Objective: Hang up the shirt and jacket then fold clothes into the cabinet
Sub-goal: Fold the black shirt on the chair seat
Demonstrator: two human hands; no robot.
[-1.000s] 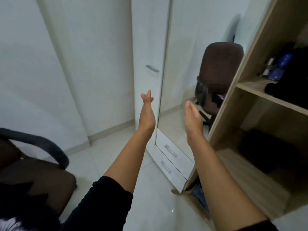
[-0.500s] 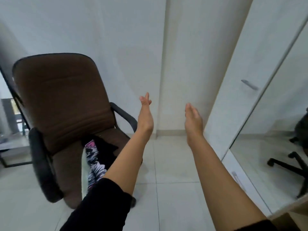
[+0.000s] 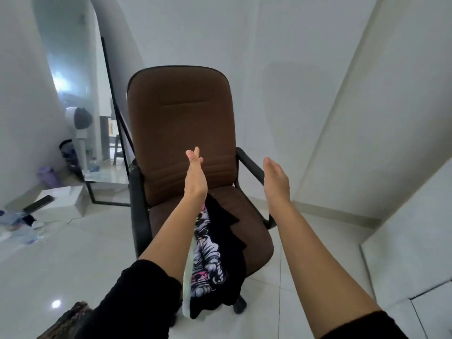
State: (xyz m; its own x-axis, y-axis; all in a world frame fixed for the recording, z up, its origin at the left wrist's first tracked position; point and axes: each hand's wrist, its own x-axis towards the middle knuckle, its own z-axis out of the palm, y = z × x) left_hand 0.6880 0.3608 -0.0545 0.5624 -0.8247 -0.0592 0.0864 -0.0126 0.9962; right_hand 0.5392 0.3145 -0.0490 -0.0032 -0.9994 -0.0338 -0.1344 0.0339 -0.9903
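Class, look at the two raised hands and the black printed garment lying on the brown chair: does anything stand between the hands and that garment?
Nothing visible does. The left hand and right hand are open and empty above the seat, and the black printed garment lies uncovered on the brown chair, partly hidden only by the left forearm.

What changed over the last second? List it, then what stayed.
The view swung left, from the wardrobe to the brown chair, now centred with the black printed shirt on its seat. Nothing was grasped or released. Both hands, left hand and right hand, stayed raised, open and empty.
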